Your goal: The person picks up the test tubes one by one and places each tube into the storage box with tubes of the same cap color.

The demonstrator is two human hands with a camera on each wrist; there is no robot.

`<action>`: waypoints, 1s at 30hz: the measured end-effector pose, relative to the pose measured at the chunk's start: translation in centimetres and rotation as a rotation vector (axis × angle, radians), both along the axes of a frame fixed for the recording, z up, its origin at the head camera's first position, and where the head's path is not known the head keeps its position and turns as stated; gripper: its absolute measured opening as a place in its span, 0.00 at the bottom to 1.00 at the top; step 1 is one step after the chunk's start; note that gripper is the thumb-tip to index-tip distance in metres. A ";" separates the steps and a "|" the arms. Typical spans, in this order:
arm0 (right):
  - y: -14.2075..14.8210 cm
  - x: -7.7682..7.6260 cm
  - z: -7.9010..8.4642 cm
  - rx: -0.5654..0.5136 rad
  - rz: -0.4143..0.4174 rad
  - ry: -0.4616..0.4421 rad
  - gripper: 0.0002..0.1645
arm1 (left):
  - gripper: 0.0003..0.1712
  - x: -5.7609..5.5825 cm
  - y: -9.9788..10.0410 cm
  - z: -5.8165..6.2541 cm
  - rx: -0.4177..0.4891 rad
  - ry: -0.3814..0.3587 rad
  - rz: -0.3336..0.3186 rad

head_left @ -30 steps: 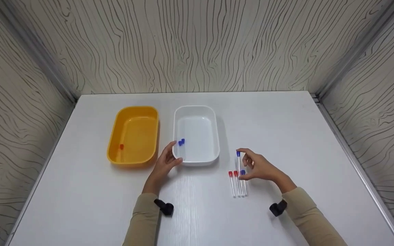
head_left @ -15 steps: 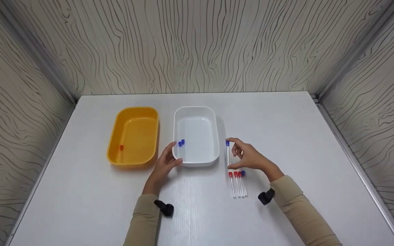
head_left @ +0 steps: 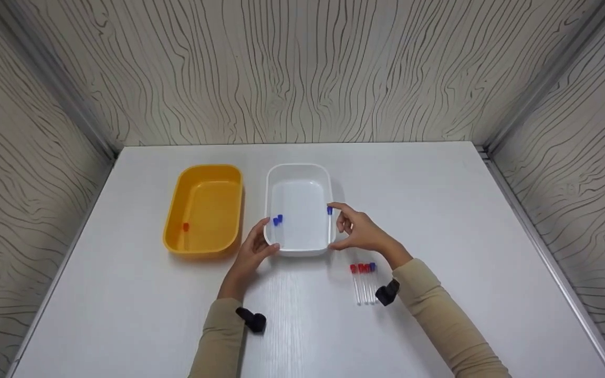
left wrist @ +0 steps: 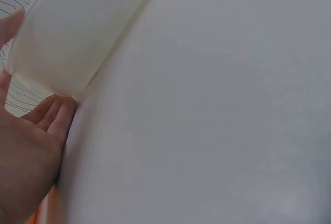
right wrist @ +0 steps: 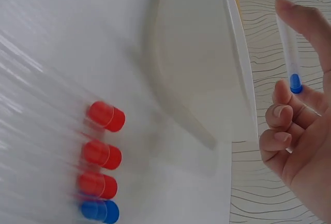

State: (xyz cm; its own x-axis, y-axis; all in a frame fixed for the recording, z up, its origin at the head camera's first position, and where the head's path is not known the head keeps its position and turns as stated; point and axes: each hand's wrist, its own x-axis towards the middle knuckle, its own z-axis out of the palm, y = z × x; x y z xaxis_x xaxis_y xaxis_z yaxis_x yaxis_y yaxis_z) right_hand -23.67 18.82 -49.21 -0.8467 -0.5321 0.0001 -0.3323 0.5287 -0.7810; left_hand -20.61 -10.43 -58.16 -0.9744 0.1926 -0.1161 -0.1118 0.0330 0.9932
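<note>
- The white table [head_left: 439, 210] fills the lower part of the head view, bearing two trays and all eight tubes.
- The yellow tray [head_left: 213, 205], left of centre, has one red-capped tube [head_left: 186, 227] in it.
- The white tray [head_left: 302, 205], mid-frame, has two blue-capped tubes [head_left: 278, 219] at its left side.
- The left hand [head_left: 250, 253] grips the white tray's lower-left corner.
- The right hand [head_left: 364, 232] pinches a tube [head_left: 330, 226] end to end, thumb below, finger at its blue cap, over that tray's right rim.
- By this layout, three tubes seem done, one is in progress, and four are left: three red-capped [head_left: 361, 268], one blue-capped [head_left: 372, 266], side by side right of centre.
- Caps: four red, four blue.
</note>
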 end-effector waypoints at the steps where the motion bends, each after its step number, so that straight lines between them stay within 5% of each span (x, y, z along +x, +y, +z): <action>1: -0.3 -0.1 0.0 -0.003 -0.003 -0.003 0.53 | 0.43 0.0 0.0 0.0 0.000 -0.003 -0.001; 18: -5.0 -1.5 -1.0 0.032 0.007 -0.006 0.55 | 0.42 0.0 0.1 -0.1 -0.025 -0.007 0.003; 30: -7.5 -2.5 -1.6 0.188 0.026 -0.046 0.56 | 0.41 0.1 0.1 0.2 -0.042 -0.033 0.016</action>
State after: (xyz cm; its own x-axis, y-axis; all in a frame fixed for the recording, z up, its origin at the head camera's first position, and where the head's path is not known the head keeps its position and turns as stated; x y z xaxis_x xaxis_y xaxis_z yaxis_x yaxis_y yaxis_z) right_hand -26.20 11.29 -50.85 -0.8295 -0.5407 -0.1397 -0.3142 0.6587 -0.6837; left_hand -20.48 -10.30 -58.01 -0.9728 0.1712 -0.1561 -0.1456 0.0725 0.9867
